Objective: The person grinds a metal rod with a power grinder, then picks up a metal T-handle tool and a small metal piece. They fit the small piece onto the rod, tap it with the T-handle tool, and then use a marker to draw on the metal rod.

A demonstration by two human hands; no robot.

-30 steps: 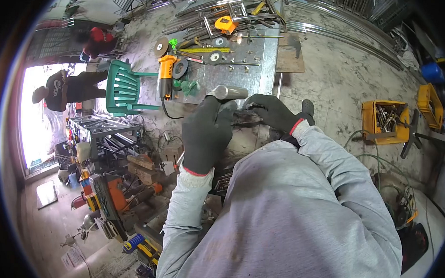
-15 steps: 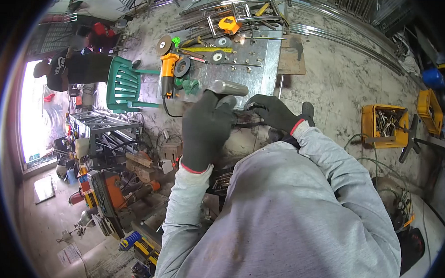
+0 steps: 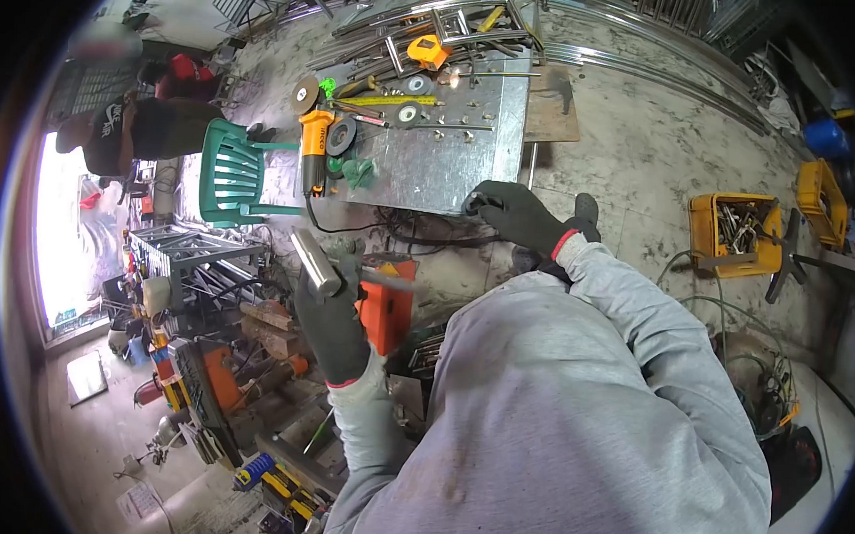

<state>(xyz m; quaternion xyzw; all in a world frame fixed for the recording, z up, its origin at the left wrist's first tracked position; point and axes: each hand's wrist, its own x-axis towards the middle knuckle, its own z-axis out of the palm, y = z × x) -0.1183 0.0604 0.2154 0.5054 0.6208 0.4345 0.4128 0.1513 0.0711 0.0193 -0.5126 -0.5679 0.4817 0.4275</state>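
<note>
My left hand point(image 3: 333, 325), in a dark glove with a red cuff, grips a short, shiny metal cylinder point(image 3: 316, 263) to the left of my body, below the table's near edge. The cylinder is tilted. Just right of that hand is an orange panel point(image 3: 388, 308), partly covered by a blurred grey bar. My right hand point(image 3: 519, 217), gloved the same way, is at the near corner of the metal-topped table point(image 3: 421, 177). Its fingers are curled, and what they hold, if anything, cannot be made out. Nearest on the tabletop lies an orange angle grinder point(image 3: 314, 150).
Grinding discs point(image 3: 407, 115), a yellow tape measure point(image 3: 428, 51) and metal frames share the table. A green chair point(image 3: 233, 174) stands left of it, with a person point(image 3: 140, 130) beyond. Yellow crates point(image 3: 738, 231) sit right. Cables and a cluttered metal rack point(image 3: 192, 259) lie left.
My left hand has swung down and left from the table edge with the metal cylinder. The orange panel has come into view beside it. My right hand stays near the table corner.
</note>
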